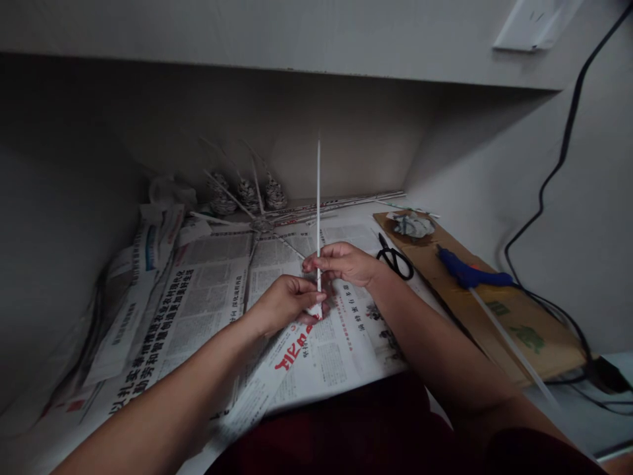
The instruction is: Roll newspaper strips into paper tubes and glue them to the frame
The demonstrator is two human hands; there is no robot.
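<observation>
A thin white rolled-paper stick [318,198] stands nearly upright in front of me. My right hand [346,262] pinches it partway up, thumb and fingers closed around it. Lower down, my left hand [287,302] has its fingers closed at the stick's bottom end. There a newspaper strip [281,366] with large red characters meets the stick and slants down to the left. Whether a thin rod lies inside the roll cannot be seen. Flat newspaper sheets [198,290] lie beneath both hands.
Behind are a spoked paper-stick piece [262,225], long paper sticks [346,200] and several woven paper cones [247,194]. Black scissors [395,259] lie right, beside a cardboard sheet [509,356] bearing a blue glue gun [469,267] and crumpled paper [414,225]. A black cord [541,191] hangs right.
</observation>
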